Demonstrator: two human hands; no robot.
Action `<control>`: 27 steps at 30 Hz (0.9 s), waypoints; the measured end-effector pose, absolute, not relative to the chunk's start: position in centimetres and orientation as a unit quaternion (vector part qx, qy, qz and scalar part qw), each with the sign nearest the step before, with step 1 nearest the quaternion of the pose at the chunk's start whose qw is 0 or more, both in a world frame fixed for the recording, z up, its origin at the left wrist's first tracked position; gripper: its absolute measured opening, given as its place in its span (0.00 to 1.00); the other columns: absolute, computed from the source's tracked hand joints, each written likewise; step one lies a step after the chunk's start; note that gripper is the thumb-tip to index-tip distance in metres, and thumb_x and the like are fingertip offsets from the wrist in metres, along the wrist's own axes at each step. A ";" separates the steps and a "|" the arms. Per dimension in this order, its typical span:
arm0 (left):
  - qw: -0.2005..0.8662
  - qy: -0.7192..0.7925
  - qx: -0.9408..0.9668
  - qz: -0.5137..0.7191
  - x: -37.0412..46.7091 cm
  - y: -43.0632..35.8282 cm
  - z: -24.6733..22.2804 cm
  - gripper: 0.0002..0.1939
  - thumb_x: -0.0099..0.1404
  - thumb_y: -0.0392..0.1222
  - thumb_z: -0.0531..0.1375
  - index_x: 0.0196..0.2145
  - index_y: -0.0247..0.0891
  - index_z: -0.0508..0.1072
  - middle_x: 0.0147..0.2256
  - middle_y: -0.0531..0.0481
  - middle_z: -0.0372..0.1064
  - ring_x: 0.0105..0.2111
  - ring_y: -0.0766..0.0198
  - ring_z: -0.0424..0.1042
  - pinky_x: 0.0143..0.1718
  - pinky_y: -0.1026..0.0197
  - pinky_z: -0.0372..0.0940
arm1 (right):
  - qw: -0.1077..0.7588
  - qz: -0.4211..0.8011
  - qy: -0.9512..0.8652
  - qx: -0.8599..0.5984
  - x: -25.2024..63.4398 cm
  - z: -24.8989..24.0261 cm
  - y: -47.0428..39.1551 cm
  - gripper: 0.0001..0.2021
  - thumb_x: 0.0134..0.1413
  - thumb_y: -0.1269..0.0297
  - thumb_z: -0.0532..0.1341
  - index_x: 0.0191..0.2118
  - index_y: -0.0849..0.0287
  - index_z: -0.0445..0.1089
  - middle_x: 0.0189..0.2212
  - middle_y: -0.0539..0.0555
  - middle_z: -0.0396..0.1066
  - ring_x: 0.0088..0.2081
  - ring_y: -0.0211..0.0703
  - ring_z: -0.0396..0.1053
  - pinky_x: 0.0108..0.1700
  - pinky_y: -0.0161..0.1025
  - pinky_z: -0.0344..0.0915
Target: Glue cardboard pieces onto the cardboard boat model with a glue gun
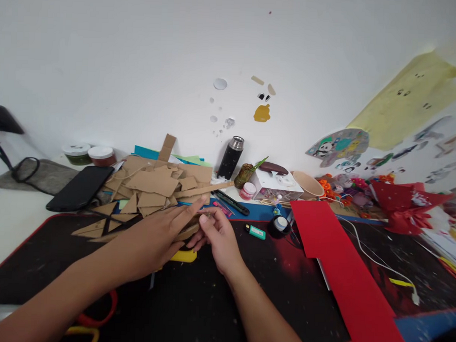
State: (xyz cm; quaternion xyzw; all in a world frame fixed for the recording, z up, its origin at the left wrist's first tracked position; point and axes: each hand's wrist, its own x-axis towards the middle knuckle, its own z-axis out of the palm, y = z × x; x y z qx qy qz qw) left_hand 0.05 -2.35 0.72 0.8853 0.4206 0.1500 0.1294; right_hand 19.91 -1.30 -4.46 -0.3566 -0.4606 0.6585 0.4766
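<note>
Both hands on a cardboard piece (188, 232)

Left hand (166, 233) and right hand (216, 235), fingers curled, grip it (scissors (185, 256) just beneath).

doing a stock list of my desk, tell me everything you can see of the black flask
The flask is a black cylinder with a shiny, metal-looking silver top and small pale specks on its side. It stands near the wall, between the cardboard pile and the brownish pot. White scraps lie around its base.
</note>
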 end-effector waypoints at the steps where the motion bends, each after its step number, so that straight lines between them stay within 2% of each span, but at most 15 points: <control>1: 0.114 0.414 0.891 0.146 0.1 -2.3 0.6 0.46 0.69 0.31 0.54 0.80 0.42 0.44 0.70 0.36 0.67 0.66 0.48 0.72 0.64 0.48 0.69 | 0.477 0.659 -0.459 -0.356 19.9 -4.5 -1.3 0.28 0.56 0.37 0.73 0.47 0.55 0.68 0.27 0.45 0.75 0.20 0.39 0.77 0.23 0.31 0.71; 6: 0.004 0.419 0.900 0.123 0.3 -1.9 0.1 0.43 0.67 0.26 0.51 0.77 0.40 0.54 0.67 0.36 0.71 0.62 0.45 0.75 0.62 0.42 0.69 | 0.479 0.660 -0.449 -0.365 19.6 -4.8 -1.3 0.27 0.55 0.39 0.74 0.45 0.56 0.69 0.29 0.47 0.77 0.21 0.38 0.77 0.22 0.30 0.71; 8: -0.057 0.425 0.891 0.147 0.3 -1.7 0.0 0.40 0.68 0.25 0.51 0.76 0.40 0.60 0.66 0.36 0.73 0.65 0.41 0.72 0.64 0.39 0.67 | 0.488 0.660 -0.439 -0.366 19.6 -4.8 -1.2 0.28 0.54 0.39 0.75 0.44 0.56 0.69 0.30 0.48 0.78 0.21 0.39 0.78 0.22 0.30 0.70; 11: -0.155 0.414 0.870 0.217 0.4 -1.8 0.3 0.36 0.69 0.26 0.54 0.73 0.37 0.65 0.69 0.33 0.68 0.74 0.37 0.59 0.72 0.34 0.55 | 0.501 0.669 -0.412 -0.363 19.6 -4.6 -1.1 0.29 0.51 0.40 0.77 0.43 0.56 0.68 0.30 0.49 0.80 0.21 0.40 0.79 0.21 0.29 0.70; 14: -0.200 0.385 0.863 0.259 0.8 -2.4 1.1 0.35 0.69 0.26 0.58 0.72 0.35 0.65 0.74 0.33 0.60 0.77 0.37 0.49 0.77 0.34 0.45 | 0.508 0.688 -0.373 -0.360 19.8 -4.2 -1.0 0.28 0.51 0.41 0.77 0.41 0.57 0.68 0.30 0.52 0.82 0.22 0.41 0.80 0.21 0.29 0.70; 16: -0.215 0.366 0.859 0.285 1.2 -3.0 1.8 0.34 0.69 0.28 0.60 0.72 0.36 0.65 0.74 0.35 0.60 0.78 0.39 0.47 0.77 0.36 0.45 | 0.517 0.698 -0.345 -0.356 19.9 -3.9 -1.1 0.27 0.51 0.42 0.77 0.41 0.58 0.69 0.31 0.54 0.83 0.23 0.41 0.80 0.21 0.29 0.71; 18: -0.231 0.351 0.853 0.311 1.5 -3.7 2.6 0.32 0.69 0.29 0.62 0.70 0.36 0.68 0.72 0.35 0.65 0.76 0.39 0.53 0.76 0.37 0.50 | 0.521 0.708 -0.324 -0.350 20.0 -3.8 -1.1 0.27 0.49 0.44 0.78 0.42 0.58 0.70 0.31 0.55 0.84 0.23 0.41 0.80 0.21 0.28 0.70; 20: -0.211 0.327 0.855 0.344 1.6 -4.3 3.3 0.27 0.70 0.30 0.63 0.65 0.38 0.72 0.64 0.36 0.75 0.68 0.42 0.69 0.70 0.42 0.61 | 0.516 0.719 -0.312 -0.345 20.1 -3.8 -1.0 0.27 0.47 0.46 0.79 0.42 0.59 0.71 0.30 0.55 0.84 0.23 0.41 0.80 0.21 0.28 0.70; 22: -0.155 0.330 0.832 0.418 1.4 -4.8 3.6 0.15 0.71 0.35 0.65 0.54 0.41 0.77 0.47 0.44 0.84 0.48 0.52 0.81 0.53 0.52 0.72 | 0.510 0.729 -0.300 -0.345 20.1 -3.8 -1.0 0.27 0.45 0.47 0.80 0.42 0.60 0.71 0.30 0.55 0.84 0.23 0.41 0.80 0.21 0.28 0.70; 24: -0.064 0.369 0.794 0.479 1.1 -5.0 3.5 0.02 0.71 0.41 0.66 0.42 0.44 0.77 0.31 0.54 0.79 0.29 0.63 0.76 0.33 0.61 0.68 | 0.513 0.731 -0.287 -0.346 20.2 -3.7 -1.0 0.28 0.45 0.47 0.80 0.42 0.59 0.71 0.31 0.55 0.84 0.24 0.41 0.81 0.21 0.28 0.69; 25: -0.023 0.397 0.765 0.507 0.9 -4.8 3.4 0.03 0.71 0.43 0.66 0.38 0.45 0.76 0.26 0.57 0.74 0.23 0.67 0.70 0.25 0.63 0.62 | 0.518 0.730 -0.281 -0.346 20.2 -3.7 -0.9 0.29 0.44 0.47 0.80 0.42 0.59 0.70 0.31 0.55 0.84 0.24 0.41 0.81 0.21 0.28 0.69; 26: 0.014 0.444 0.711 0.546 0.7 -4.5 3.2 0.05 0.71 0.44 0.66 0.36 0.45 0.75 0.25 0.58 0.72 0.22 0.68 0.67 0.24 0.63 0.59 | 0.525 0.727 -0.276 -0.346 20.2 -3.6 -0.9 0.29 0.43 0.46 0.81 0.42 0.59 0.70 0.31 0.55 0.84 0.24 0.41 0.80 0.21 0.28 0.69; 27: 0.065 0.488 0.643 0.587 0.7 -4.0 3.0 0.06 0.71 0.44 0.67 0.35 0.45 0.75 0.27 0.57 0.72 0.25 0.68 0.68 0.27 0.64 0.61 | 0.532 0.723 -0.274 -0.346 20.2 -3.6 -0.9 0.30 0.42 0.46 0.81 0.42 0.58 0.69 0.31 0.55 0.84 0.23 0.40 0.80 0.21 0.28 0.69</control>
